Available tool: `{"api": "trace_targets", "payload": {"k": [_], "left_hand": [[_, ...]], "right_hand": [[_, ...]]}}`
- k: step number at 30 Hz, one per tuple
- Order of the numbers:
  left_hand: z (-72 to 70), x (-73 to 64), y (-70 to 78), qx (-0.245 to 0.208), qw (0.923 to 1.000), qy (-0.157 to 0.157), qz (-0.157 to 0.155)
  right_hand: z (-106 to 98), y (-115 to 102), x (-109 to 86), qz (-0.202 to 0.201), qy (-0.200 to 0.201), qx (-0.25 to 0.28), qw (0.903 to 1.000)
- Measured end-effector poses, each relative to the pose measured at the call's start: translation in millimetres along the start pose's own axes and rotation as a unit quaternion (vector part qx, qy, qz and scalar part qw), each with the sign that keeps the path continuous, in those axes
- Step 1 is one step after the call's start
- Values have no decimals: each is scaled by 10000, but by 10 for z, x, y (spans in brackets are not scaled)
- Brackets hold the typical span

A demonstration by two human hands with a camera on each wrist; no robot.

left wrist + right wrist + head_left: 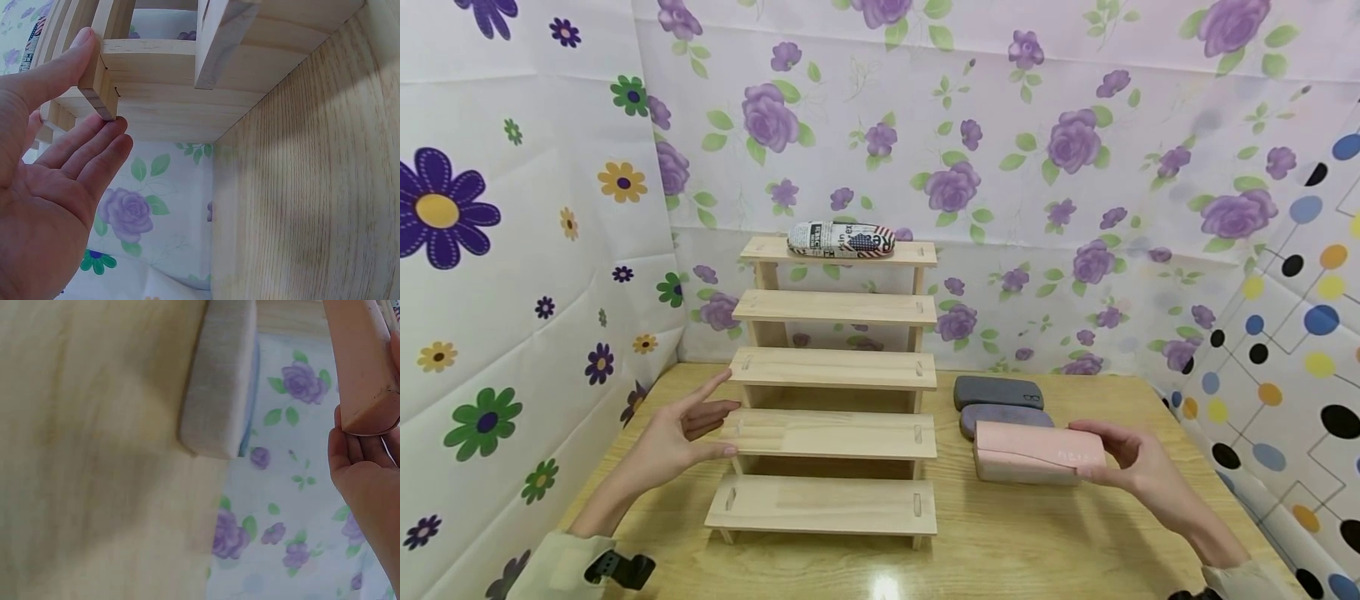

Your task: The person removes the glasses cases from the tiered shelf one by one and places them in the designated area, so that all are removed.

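Note:
A tiered wooden stand [835,433] stands on the table. My left hand [673,437] is at its left side, thumb and fingers spanning the end of a lower tier [100,87]. The left index finger reaches up to the tier above. My right hand [1131,467] holds a pink glasses case [1037,446] by its right end, thumb in front and fingers behind. In the right wrist view the pink case [365,369] is raised apart from a beige case [222,381] on the table. The pink one partly hides the beige one in the head view.
Behind the pink case lie a purple-grey case [1000,414] and a dark grey glasses case [998,392]. A newspaper-print case [842,240] rests on the top tier. Flowered cloth [1015,208] hangs behind the wooden table [1000,542].

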State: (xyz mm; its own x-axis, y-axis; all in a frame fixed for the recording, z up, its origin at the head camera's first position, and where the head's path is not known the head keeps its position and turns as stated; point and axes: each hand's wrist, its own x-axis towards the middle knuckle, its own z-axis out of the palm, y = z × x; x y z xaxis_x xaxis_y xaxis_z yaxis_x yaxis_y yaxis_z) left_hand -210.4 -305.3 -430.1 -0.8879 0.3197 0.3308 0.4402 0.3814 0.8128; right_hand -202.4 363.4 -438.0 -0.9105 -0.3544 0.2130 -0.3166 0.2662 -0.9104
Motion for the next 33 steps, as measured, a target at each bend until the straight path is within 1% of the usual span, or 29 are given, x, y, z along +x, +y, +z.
{"api": "trace_targets", "payload": {"k": [6, 16, 19, 24, 33], "left_hand": [[1, 3, 7, 31, 10000, 19, -32], [2, 2, -3, 8, 10000, 13, -51], [2, 1, 4, 2, 10000, 14, -75], [4, -1, 18, 20, 10000, 28, -57], [1, -1, 7, -10, 10000, 5, -35]], "right_hand": [[16, 110, -96, 254, 45, -53, 9997], [40, 278, -254, 570, 100, -353, 9977], [49, 332, -294, 694, 88, -359, 9969], [58, 394, -335, 776, 39, -333, 9964], [81, 472, -359, 1041, 43, -533, 9931]]}}
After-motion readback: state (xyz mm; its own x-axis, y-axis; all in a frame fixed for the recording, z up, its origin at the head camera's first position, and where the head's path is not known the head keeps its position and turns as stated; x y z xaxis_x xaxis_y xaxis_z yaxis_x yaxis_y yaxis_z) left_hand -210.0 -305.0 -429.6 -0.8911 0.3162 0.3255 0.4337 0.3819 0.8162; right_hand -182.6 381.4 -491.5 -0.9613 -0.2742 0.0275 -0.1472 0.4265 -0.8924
